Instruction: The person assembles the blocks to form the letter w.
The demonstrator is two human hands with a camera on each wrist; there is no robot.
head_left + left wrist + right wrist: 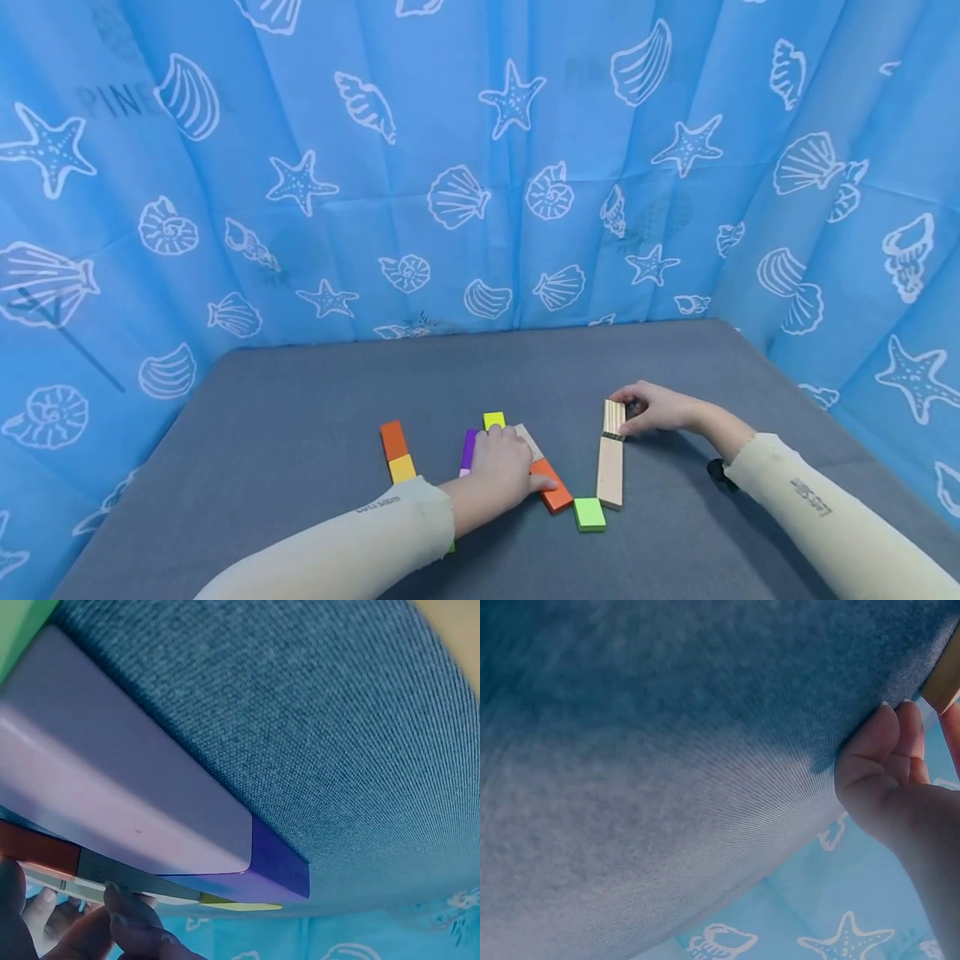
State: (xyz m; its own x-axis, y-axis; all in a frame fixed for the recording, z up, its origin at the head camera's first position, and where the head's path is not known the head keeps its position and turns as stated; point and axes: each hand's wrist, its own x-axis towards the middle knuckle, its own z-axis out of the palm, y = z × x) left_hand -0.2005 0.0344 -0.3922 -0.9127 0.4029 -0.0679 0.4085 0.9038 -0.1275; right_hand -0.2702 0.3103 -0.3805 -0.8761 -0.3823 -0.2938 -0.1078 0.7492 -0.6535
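My right hand (pixel 663 408) pinches a striped wooden block (pixel 614 417) between thumb and fingers. It stands at the far end of a longer plain wooden block (pixel 611 472). In the right wrist view the wooden block (pixel 946 679) is only partly visible beside the fingertips. My left hand (pixel 501 468) lies over the middle blocks. Its thumb touches an orange block (pixel 553 487), and its fingers are beside a pale wooden block (pixel 528 442). The left wrist view shows a lilac block (pixel 127 757) and a purple block (pixel 277 862) end to end, close to that hand.
A bright green block (pixel 589 514) sits between the orange and plain wooden blocks. A yellow block (pixel 493 419) is beyond the left hand. Farther left, a dark orange block (pixel 393 439) meets an amber block (pixel 402 468), partly behind the left sleeve. Blue curtain (pixel 480 167) surrounds the grey table (pixel 300 400).
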